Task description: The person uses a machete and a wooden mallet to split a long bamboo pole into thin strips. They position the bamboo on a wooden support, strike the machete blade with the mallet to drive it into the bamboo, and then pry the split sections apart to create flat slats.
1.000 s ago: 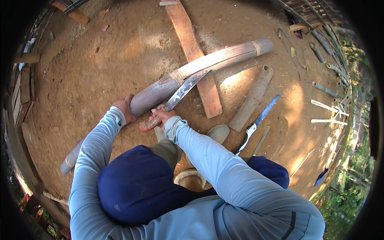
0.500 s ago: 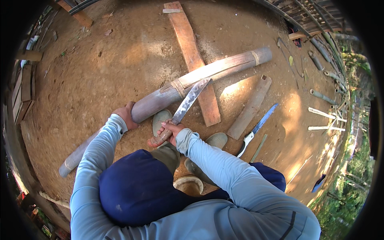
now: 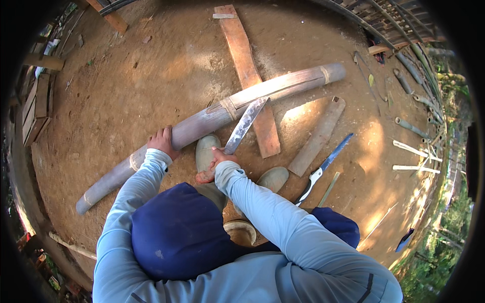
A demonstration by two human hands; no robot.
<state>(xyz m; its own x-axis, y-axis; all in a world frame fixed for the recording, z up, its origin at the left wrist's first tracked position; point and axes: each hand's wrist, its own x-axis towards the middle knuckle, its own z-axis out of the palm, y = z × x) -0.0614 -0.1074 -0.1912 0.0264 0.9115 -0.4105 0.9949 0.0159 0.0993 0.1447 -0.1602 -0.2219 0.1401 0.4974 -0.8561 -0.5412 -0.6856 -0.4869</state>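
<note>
Bare earth yard. My left hand [image 3: 161,140] steadies the bamboo pole [image 3: 212,118]; my right hand [image 3: 216,160] is closed round the machete [image 3: 246,124], blade at 1 o'clock (resting on the pole). Chopping step, I judge; next: a controlled lift.

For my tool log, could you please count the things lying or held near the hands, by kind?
Bamboo poles: 1
Big knives: 1, in the right hand
Wooden planks: 2
Handsaws: 1
Total: 5
</note>
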